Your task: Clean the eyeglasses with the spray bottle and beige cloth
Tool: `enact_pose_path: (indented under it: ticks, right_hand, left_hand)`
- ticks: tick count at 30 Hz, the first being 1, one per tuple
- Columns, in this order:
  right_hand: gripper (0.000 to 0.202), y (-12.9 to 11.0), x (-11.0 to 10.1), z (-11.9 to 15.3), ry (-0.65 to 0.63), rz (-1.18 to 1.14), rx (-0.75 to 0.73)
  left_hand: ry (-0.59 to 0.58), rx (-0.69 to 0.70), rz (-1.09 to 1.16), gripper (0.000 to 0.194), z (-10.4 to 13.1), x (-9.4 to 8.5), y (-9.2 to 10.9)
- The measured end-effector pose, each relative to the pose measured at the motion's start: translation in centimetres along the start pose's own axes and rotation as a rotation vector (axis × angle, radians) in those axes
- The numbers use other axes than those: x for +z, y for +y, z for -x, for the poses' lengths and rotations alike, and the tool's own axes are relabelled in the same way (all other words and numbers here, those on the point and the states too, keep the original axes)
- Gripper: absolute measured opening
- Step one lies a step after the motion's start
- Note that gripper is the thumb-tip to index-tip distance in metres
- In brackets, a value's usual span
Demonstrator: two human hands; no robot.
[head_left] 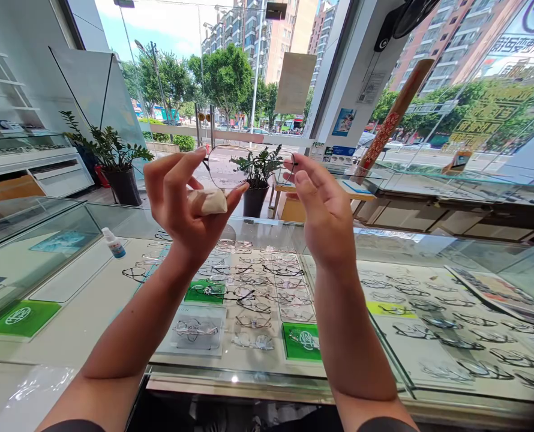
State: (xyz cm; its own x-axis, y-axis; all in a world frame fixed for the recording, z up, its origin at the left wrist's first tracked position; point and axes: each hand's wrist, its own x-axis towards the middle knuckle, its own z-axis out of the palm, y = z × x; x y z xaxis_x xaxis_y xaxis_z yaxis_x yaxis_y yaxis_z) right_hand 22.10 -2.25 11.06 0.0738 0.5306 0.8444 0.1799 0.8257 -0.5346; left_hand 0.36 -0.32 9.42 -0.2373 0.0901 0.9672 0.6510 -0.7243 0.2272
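A thin-rimmed pair of eyeglasses [207,163] is raised in front of me, level with the window and above the glass counter. My left hand [174,201] pinches one end of the frame, and its thumb reaches along the lower rim. Tucked in that same hand is a pale, folded piece of cloth or tissue [213,202]. At the other end, my right hand [327,219] grips the frame near the hinge between thumb and fingers. The lenses are so clear that the plant behind shows through them.
Below my hands, a glass display counter [285,378] holds rows of eyeglasses [253,322] and green cards [302,342]. A small spray bottle [114,243] stands at left. Beyond are potted plants [125,180], another display case [429,201] and a large window.
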Motion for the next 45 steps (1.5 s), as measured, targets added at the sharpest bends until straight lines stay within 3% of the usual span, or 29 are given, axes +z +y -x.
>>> enact_pose_path:
  ticks: [3, 8, 16, 24, 29, 37, 45]
  right_hand:
    - [0.040, 0.1, -0.2, -0.3, 0.007, 0.013, -0.021]
    - [0.028, -0.2, -0.2, -0.3, 0.082, 0.030, -0.126]
    - [0.022, -1.3, -0.1, -0.1, 0.115, 0.014, -0.145]
    - [0.015, -1.4, -0.1, 0.0, 0.108, -0.029, -0.140]
    - [0.014, -1.4, 0.2, 0.1, 0.123, -0.042, -0.125]
    - [0.019, -1.6, 0.3, 0.0, 0.124, -0.033, -0.118]
    - [0.021, -1.5, 0.1, 0.1, 0.113, -0.082, -0.087]
  left_hand:
    - [0.019, -0.009, 0.015, 0.081, 0.1, 0.2, -0.1]
    - [-0.047, -0.127, 0.130, 0.086, 0.4, 0.9, -0.5]
    - [0.063, 0.028, -0.002, 0.083, 0.1, 1.1, -0.5]
    - [0.031, -0.054, 0.087, 0.078, 0.2, 0.8, 0.2]
    - [-0.085, -0.128, 0.214, 0.087, 0.4, 0.7, 0.3]
    - [0.055, -0.046, 0.054, 0.091, 0.5, 1.3, 0.8]
    - [0.026, -0.057, 0.057, 0.088, 0.5, 0.9, 1.0]
